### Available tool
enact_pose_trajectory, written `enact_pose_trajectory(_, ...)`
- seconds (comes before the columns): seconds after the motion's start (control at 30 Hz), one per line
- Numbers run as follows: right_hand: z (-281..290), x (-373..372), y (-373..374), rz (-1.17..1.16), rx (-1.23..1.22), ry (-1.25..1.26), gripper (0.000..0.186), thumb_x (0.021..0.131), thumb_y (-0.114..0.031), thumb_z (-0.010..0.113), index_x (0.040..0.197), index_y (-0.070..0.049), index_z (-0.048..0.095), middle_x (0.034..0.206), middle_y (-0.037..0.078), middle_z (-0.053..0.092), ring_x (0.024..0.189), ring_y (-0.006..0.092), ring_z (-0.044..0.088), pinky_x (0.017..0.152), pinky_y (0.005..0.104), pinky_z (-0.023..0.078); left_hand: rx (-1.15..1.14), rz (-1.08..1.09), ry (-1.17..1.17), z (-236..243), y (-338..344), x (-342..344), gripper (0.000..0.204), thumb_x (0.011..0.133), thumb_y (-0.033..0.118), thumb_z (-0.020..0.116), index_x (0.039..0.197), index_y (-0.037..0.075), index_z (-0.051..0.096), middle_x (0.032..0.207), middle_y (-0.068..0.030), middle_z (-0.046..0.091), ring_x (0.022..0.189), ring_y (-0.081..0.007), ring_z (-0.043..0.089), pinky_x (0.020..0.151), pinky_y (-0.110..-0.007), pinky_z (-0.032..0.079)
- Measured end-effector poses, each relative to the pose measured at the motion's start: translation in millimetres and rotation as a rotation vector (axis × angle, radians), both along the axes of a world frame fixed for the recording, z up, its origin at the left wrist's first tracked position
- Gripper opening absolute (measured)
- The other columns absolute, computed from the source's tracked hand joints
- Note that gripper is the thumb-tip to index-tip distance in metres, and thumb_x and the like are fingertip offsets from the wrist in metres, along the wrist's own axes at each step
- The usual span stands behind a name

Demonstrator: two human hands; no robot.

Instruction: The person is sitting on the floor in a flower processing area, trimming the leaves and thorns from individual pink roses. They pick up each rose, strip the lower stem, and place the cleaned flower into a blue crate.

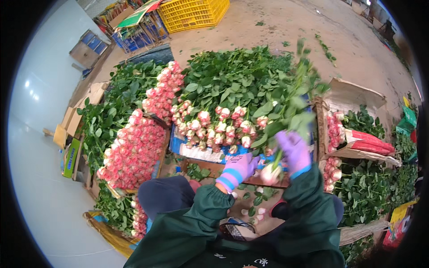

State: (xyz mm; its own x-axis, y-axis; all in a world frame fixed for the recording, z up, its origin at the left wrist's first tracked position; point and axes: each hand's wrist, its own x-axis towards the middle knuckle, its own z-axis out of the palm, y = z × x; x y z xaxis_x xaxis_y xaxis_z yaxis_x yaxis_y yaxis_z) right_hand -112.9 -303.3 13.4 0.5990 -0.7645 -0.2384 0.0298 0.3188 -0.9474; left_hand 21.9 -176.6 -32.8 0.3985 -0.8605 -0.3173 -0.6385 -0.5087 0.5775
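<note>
My right hand (295,154), in a purple glove, is closed round the stem of a pink-and-white rose (271,174). The bloom hangs below the hand, and the long leafy stem (300,100) rises above it, blurred by motion. Just left of the bloom is my left hand (237,169), also gloved in purple, its fingers curled together; whatever they hold, if anything, is hidden. Beyond both hands a pile of cut roses (221,127) lies in a blue-lined tray (196,151), blooms toward me and leaves away.
At left, dense rose bunches (134,149) rest on a stand. Cardboard-wrapped roses (333,131) lie at right. Petals (260,214) and leaves are scattered on the floor between my legs. A yellow crate (192,15) and blue crates (140,38) stand at the back.
</note>
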Motion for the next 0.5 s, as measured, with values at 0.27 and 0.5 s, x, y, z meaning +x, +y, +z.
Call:
enact_pose_trajectory(0.27,-5,-15,138,0.494,0.436,0.031,0.019,0.089,-0.018,0.071,0.093,0.000,0.063,0.074,-0.001,0.062,0.059,0.0044,0.053,0.053,0.0207,0.041,0.253,-0.268,-0.263,-73,-27,34,0.045,0.094,0.042,0.052,0.116,0.004,0.060,0.104,-0.0201,0.066,0.095,-0.0356,0.064,0.084,-0.042,0.050)
enact_pose_trajectory(0.5,43,-15,108,0.447,0.199,-0.058,0.030,0.094,-0.026,0.063,0.105,0.002,0.062,0.080,0.003,0.065,0.067,0.0077,0.060,0.055,0.0221,0.046,-0.121,-0.174,-0.386,-37,-42,81,0.051,0.090,0.046,0.056,0.118,0.003,0.058,0.112,-0.0224,0.063,0.102,-0.0378,0.061,0.090,-0.044,0.048)
